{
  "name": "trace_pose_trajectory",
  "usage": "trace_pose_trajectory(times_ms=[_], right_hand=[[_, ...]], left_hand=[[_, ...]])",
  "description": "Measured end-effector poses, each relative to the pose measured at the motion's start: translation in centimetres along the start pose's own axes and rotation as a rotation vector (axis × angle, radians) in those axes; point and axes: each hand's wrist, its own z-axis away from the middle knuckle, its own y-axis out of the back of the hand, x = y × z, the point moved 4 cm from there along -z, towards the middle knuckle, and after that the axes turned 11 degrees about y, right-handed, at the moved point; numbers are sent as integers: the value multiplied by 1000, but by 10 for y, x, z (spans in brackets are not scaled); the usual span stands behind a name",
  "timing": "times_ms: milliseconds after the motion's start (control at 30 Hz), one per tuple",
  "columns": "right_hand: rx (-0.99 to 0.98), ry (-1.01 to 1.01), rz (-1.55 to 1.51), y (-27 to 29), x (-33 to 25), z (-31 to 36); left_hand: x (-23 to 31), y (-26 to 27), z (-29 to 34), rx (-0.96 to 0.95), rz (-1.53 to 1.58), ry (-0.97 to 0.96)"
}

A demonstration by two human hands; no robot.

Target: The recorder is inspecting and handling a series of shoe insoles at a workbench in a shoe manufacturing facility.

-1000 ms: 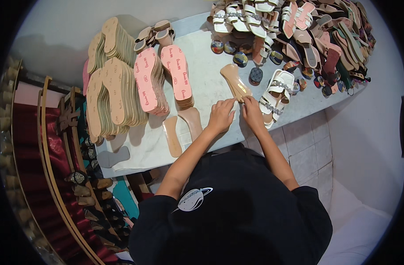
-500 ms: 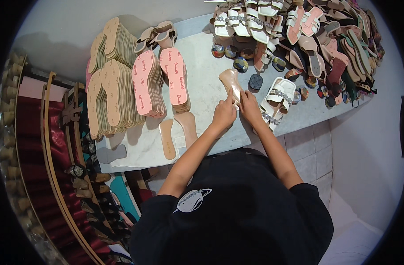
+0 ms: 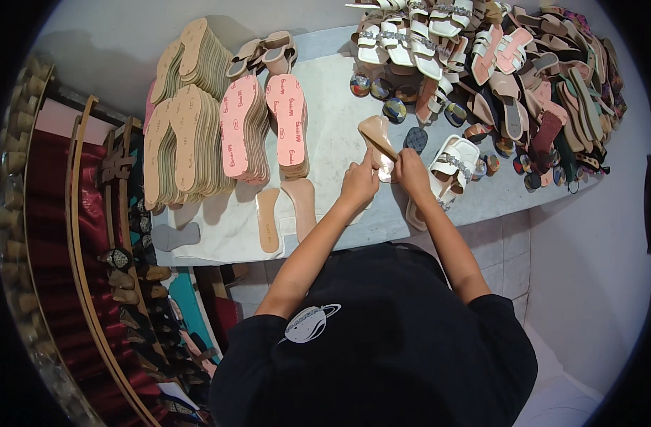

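Note:
On the table in front of me lies a glossy beige insole [image 3: 375,129], its wide end pointing away. My left hand [image 3: 359,183] grips its near edge, with a finger stretched along it. A thin brown stick-like piece [image 3: 384,147] slants over the insole; my right hand [image 3: 413,174] has closed fingers around its lower right end. Whether the stick touches the insole I cannot tell. Just beyond my right hand sits a dark patterned oval piece [image 3: 415,139]. To the right of it is a pair of white sandals [image 3: 455,158] with decorated straps, partly behind my right forearm.
Stacks of beige insoles [image 3: 194,142] and pink printed insoles [image 3: 241,128] stand at the left. Nearer lie two loose insoles, one tan [image 3: 268,222], and a grey sole piece [image 3: 176,237]. Many sandals [image 3: 514,85] and multicoloured round pieces [image 3: 394,110] crowd the far right.
My right hand has lifted slightly from the insole and now holds the brown stick across it. My left hand stays at the insole's near edge. The whole view has shifted a little.

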Motion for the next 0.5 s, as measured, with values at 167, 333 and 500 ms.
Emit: trace_pose_trajectory(times_ms=[167, 333, 500], right_hand=[[158, -137, -11, 37, -1, -17], [202, -27, -97, 48, -13, -18], [167, 140, -214, 43, -46, 2]], left_hand=[[2, 1, 0, -14, -21, 9], [0, -1, -6, -47, 61, 94], [18, 25, -2, -64, 526, 213]])
